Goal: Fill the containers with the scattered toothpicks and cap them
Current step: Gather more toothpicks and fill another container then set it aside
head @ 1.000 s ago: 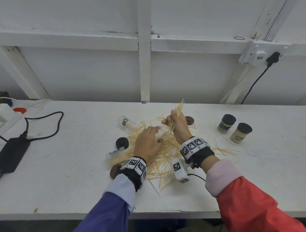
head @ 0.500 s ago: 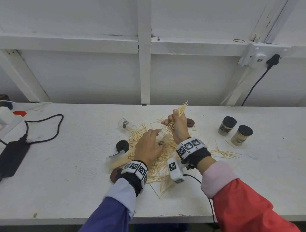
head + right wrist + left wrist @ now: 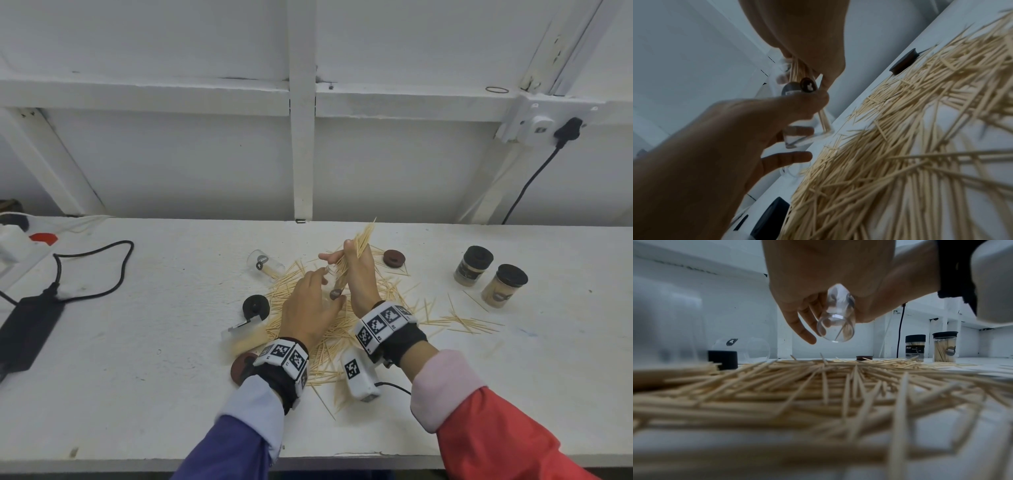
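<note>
Compared with a moment ago, little has changed: the right hand still holds its bundle of toothpicks raised over the middle of the white table, and the left hand has closed in a little nearer to it, with a clear container now between the two hands.

The right hand's fingers are curled tight round the bundle. The sticks are pale, thin wood, bunched together, their long axis tilted: the upper tips fan out up and away towards the wall, the lower ends point down into the mouth of the container.

The container is a small see-through cylinder with a dark round sticker on its side. It is held off the table, slanted like the bundle, mouth up and base down. The left hand's thumb and fingers wrap loosely round its lower part; a few toothpicks are already inside it.

Beneath both hands lies the scattered pile of toothpicks, pointing every way. Another clear container lies on its side at the pile's far left edge. A black cap stands on its edge to the left, and a brown cap lies flat to the right. Two capped, filled containers stand upright well off to the right.
</note>
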{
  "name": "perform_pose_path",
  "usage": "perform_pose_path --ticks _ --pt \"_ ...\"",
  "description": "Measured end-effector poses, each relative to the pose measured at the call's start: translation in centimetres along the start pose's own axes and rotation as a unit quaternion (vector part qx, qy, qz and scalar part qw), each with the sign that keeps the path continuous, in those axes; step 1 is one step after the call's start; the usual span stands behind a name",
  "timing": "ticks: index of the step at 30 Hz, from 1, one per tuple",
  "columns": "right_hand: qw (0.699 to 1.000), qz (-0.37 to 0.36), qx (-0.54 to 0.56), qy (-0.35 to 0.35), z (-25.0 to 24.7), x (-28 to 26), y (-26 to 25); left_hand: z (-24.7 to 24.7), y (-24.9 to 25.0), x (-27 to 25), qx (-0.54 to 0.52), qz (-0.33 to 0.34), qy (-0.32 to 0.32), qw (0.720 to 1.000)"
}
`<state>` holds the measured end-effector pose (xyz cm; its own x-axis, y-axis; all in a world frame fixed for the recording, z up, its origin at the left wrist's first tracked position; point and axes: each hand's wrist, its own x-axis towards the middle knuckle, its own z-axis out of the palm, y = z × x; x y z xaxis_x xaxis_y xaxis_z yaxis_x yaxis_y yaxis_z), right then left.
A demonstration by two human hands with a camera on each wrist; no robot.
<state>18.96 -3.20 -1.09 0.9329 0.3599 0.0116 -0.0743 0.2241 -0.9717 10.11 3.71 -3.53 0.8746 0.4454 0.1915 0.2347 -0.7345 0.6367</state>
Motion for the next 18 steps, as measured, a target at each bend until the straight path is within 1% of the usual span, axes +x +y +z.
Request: perform_pose_path --ticks 3,6,10,13,15,18 --pt "1.000 0.011 -0.010 0.000 0.2 -0.2 0.1 0.1 0.0 -0.1 0.007 0.001 0.002 1.000" --pt "1.000 0.002 -0.022 -0.012 0.2 -0.7 -0.3 0.0 0.0 -0.1 0.007 0.000 0.005 1.000" --pt "0.995 -0.003 -0.076 -0.065 -0.1 -1.3 -0.8 -0.3 0.3 -0.2 0.005 -0.003 0.003 1.000" --pt "0.994 0.006 -0.065 -0.093 -0.6 -1.6 -0.7 -0.4 0.6 -0.2 0.006 -0.003 -0.001 1.000" --pt "0.993 0.020 -0.065 -0.099 -1.0 -1.7 -0.9 -0.5 0.5 -0.2 0.000 -0.006 -0.003 1.000" --pt "0.994 0.033 -0.029 -0.104 -1.5 -1.8 -1.0 -0.5 0.4 -0.3 -0.005 -0.005 -0.001 1.000"
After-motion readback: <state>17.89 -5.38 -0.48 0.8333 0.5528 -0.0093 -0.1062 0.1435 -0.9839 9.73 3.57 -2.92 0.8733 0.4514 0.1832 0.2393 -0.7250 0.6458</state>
